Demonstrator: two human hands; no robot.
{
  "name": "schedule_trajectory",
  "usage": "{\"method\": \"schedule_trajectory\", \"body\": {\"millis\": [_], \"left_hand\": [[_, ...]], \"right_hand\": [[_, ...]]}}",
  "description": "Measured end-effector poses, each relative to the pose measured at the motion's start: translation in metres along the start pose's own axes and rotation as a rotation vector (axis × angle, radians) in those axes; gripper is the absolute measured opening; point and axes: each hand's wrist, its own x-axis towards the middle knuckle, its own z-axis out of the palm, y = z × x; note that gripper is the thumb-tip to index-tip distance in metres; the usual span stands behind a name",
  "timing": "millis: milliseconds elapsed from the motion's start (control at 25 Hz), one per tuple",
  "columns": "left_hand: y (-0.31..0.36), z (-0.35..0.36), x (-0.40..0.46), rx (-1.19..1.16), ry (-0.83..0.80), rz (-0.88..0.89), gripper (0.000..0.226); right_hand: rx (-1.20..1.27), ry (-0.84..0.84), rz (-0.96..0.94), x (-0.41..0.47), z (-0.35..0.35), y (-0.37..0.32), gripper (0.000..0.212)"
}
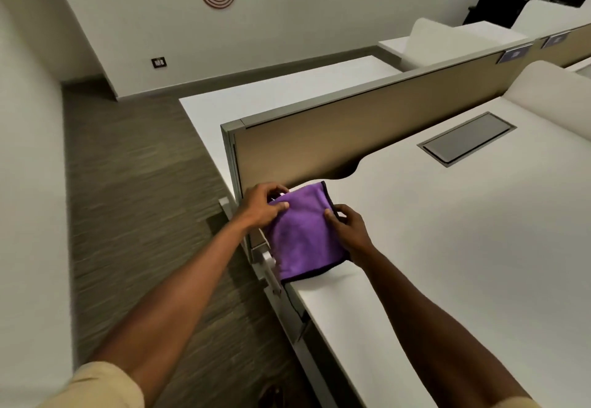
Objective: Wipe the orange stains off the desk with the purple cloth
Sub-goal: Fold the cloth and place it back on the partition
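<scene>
1. The purple cloth [303, 235] lies folded at the near left corner of the white worktop [447, 247], close beside the end of the tan partition panel [367, 129].
2. The cloth is a flat rectangle with a dark trim along its far, right and near edges. Its long axis runs from the partition end toward the person, tilted slightly rightward at the near end.
3. The cloth's left margin overhangs the worktop's left edge; the near trimmed edge rests on the worktop surface.
4. The left hand [260, 204] is at the cloth's far left corner. Its fingers [278, 188] curl over the far edge and the thumb presses on top, so the corner is pinched between them.
5. The right hand [350, 227] is at the cloth's right edge, about midway along its length. The thumb lies on the purple face and the other fingers are tucked under the trimmed edge, gripping it.
6. Both forearms reach in from the bottom of the view; a beige sleeve [105, 385] shows at the left upper arm.
7. No orange stain can be made out on the visible worktop surface.
8. A grey recessed cable hatch [467, 142] is set into the worktop well to the right of the cloth and farther back.
9. Striped brown carpet [134, 215] covers the floor to the left of the worktop.
</scene>
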Motion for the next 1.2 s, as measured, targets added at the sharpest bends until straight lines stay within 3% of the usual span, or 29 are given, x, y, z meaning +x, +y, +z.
{"method": "schedule_trajectory", "body": {"millis": [80, 160, 280, 400, 520, 760, 960, 1040, 1120, 1200], "left_hand": [[0.003, -0.005, 0.022, 0.051, 0.111, 0.007, 0.030], [-0.005, -0.006, 0.032, 0.105, 0.181, 0.001, 0.036], [-0.037, 0.006, 0.022, 0.144, 0.192, -0.072, 0.037], [-0.070, 0.027, -0.001, 0.167, 0.230, -0.196, 0.033], [-0.080, 0.048, -0.013, 0.152, 0.162, -0.301, 0.043], [-0.075, 0.055, 0.000, 0.020, 0.184, -0.340, 0.043], [-0.066, 0.068, -0.019, 0.130, 0.226, -0.256, 0.051], [-0.060, 0.080, -0.036, 0.204, 0.204, -0.166, 0.045], [-0.056, 0.085, -0.045, 0.253, 0.199, -0.125, 0.041], [-0.050, 0.082, -0.046, 0.277, 0.212, -0.118, 0.044]], "right_hand": [[0.013, 0.002, 0.073, 0.036, 0.011, -0.007, 0.027], [-0.120, 0.042, 0.148, 0.064, 0.018, -0.008, 0.043], [-0.464, 0.074, 0.130, 0.075, 0.025, -0.004, 0.061], [-0.737, -0.017, 0.039, 0.065, 0.039, 0.010, 0.065], [-0.901, -0.017, 0.063, 0.056, 0.049, 0.022, 0.065], [-0.845, 0.018, 0.009, 0.070, 0.059, 0.019, 0.052], [-0.920, 0.054, -0.095, 0.062, 0.055, 0.025, 0.063], [-1.064, -0.073, -0.168, 0.052, 0.048, 0.037, 0.072], [-1.145, -0.210, -0.127, 0.044, 0.038, 0.047, 0.072], [-1.104, -0.184, -0.120, 0.037, 0.032, 0.047, 0.072]]}}
